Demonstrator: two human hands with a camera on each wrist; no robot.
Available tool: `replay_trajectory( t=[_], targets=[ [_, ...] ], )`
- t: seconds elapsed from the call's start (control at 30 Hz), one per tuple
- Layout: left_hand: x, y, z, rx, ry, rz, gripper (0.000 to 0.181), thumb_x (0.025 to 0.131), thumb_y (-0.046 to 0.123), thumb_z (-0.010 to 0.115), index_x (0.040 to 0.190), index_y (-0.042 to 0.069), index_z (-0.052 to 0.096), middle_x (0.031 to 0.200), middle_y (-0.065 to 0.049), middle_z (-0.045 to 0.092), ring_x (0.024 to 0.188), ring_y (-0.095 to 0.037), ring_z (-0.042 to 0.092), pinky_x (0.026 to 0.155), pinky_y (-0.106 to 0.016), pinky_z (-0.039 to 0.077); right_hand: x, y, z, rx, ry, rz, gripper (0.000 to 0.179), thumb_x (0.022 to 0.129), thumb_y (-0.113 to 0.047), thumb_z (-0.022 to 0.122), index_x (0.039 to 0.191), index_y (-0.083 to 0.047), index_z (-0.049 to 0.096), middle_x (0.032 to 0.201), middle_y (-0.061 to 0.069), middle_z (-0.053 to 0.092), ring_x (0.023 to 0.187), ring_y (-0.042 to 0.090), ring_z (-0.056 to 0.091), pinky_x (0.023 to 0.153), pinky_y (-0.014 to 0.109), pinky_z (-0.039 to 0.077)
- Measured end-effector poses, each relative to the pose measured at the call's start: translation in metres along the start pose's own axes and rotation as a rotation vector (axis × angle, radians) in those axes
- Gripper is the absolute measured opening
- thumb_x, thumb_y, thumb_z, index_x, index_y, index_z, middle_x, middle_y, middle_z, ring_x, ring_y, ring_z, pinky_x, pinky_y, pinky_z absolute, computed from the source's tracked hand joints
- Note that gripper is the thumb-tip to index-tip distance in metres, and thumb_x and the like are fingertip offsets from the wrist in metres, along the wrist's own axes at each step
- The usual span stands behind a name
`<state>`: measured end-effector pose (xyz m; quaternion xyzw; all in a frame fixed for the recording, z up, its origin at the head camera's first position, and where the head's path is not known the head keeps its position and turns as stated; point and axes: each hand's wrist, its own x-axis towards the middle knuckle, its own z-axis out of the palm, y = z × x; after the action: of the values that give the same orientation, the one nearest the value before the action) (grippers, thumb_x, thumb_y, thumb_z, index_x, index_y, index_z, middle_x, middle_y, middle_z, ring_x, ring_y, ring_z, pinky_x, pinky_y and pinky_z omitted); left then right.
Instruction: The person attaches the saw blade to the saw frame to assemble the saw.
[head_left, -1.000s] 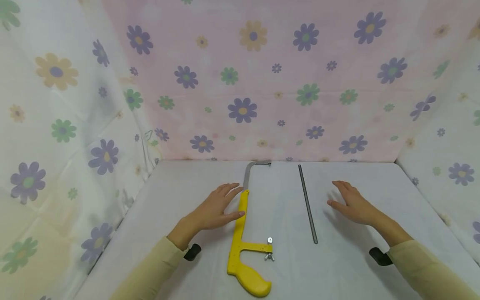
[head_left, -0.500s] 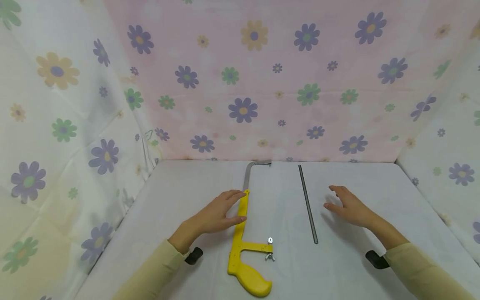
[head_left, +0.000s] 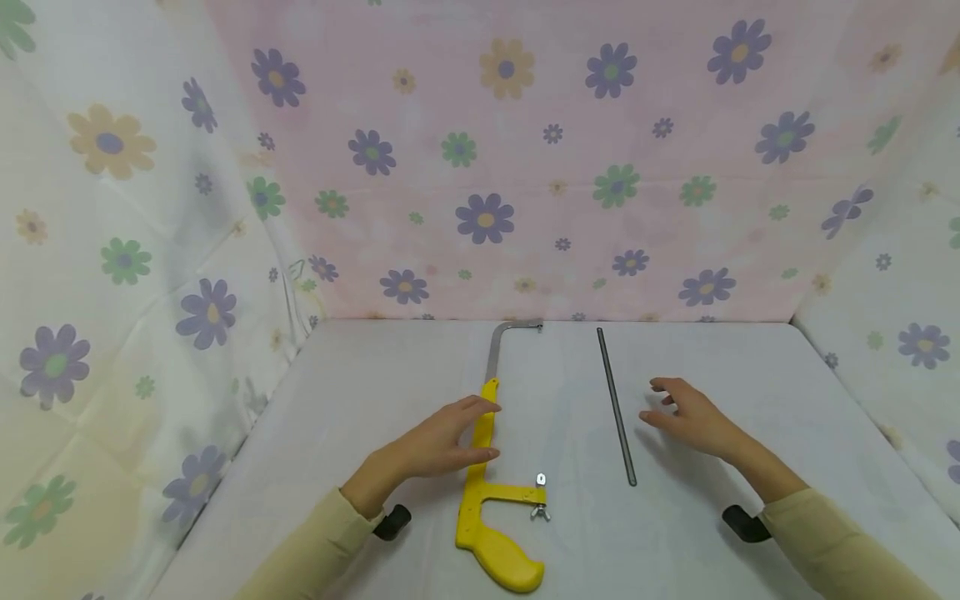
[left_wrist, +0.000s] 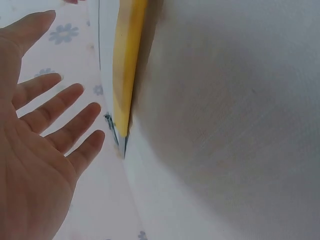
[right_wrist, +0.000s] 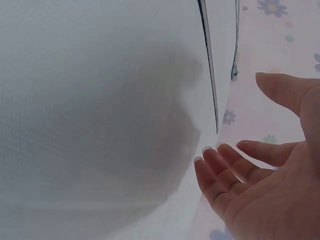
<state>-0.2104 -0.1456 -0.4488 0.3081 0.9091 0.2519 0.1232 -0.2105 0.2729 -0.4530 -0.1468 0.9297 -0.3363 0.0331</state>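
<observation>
A hacksaw frame with a yellow handle (head_left: 504, 560) and a grey metal front arm (head_left: 495, 346) lies on the white table, its wing nut (head_left: 540, 513) at the short yellow bracket. To its right lies a thin dark grey strip (head_left: 617, 408), probably a saw blade. My left hand (head_left: 438, 442) hovers above the yellow bar with fingers extended, holding nothing; in the left wrist view a gap separates its fingers (left_wrist: 75, 127) from the yellow bar (left_wrist: 127, 65). My right hand (head_left: 693, 421) hangs in the air to the right of the strip, fingers loosely bent and apart from it.
The white table (head_left: 360, 358) is bounded by a pink flowered cloth (head_left: 420, 100) at the back and white flowered cloths on the left and right. A black wrist band piece (head_left: 746, 523) sits under each wrist.
Both hands have come slightly nearer to me. The left has also shifted a little right over the yellow bar, and the right a little left toward the strip. The saw frame and strip stay put.
</observation>
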Motion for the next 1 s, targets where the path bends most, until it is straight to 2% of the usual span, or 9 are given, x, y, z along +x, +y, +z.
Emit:
replay_trajectory(
  t=[0.2, 0.43, 0.77, 1.0],
  targets=[
    [0.000, 0.005, 0.002, -0.016, -0.022, 0.040, 0.063, 0.097, 0.049, 0.067, 0.146, 0.014, 0.053, 0.148, 0.000, 0.053, 0.136, -0.021, 0.049, 0.113, -0.046, 0.040, 0.004, -0.004, 0.004, 0.012, 0.001, 0.002, 0.061, 0.096, -0.024, 0.071, 0.137, 0.015, 0.048, 0.128, 0.031, 0.058, 0.106, 0.038, 0.061, 0.084, 0.049, 0.053],
    [0.002, 0.009, 0.007, -0.052, -0.052, 0.097, 0.060, 0.097, 0.043, 0.070, 0.144, 0.010, 0.055, 0.141, -0.003, 0.059, 0.128, -0.020, 0.055, 0.110, -0.040, 0.043, 0.008, -0.010, 0.009, 0.009, -0.012, 0.076, 0.053, 0.095, -0.024, 0.073, 0.130, 0.012, 0.056, 0.114, 0.023, 0.064, 0.101, 0.034, 0.062, 0.081, 0.046, 0.054],
    [0.003, 0.016, 0.013, -0.063, -0.091, 0.077, 0.057, 0.096, 0.041, 0.071, 0.143, 0.013, 0.056, 0.138, 0.000, 0.061, 0.123, -0.016, 0.057, 0.107, -0.036, 0.045, 0.011, -0.014, 0.013, 0.016, -0.018, 0.113, 0.044, 0.094, -0.024, 0.073, 0.121, 0.009, 0.061, 0.107, 0.018, 0.066, 0.097, 0.031, 0.062, 0.078, 0.042, 0.053],
    [0.005, 0.017, 0.019, -0.064, -0.106, 0.095, 0.054, 0.096, 0.041, 0.072, 0.141, 0.015, 0.057, 0.136, 0.003, 0.061, 0.121, -0.012, 0.057, 0.105, -0.033, 0.046, 0.013, -0.014, 0.018, 0.021, -0.010, 0.133, 0.042, 0.094, -0.023, 0.074, 0.117, 0.010, 0.062, 0.104, 0.018, 0.065, 0.097, 0.033, 0.063, 0.081, 0.046, 0.053]
  ],
)
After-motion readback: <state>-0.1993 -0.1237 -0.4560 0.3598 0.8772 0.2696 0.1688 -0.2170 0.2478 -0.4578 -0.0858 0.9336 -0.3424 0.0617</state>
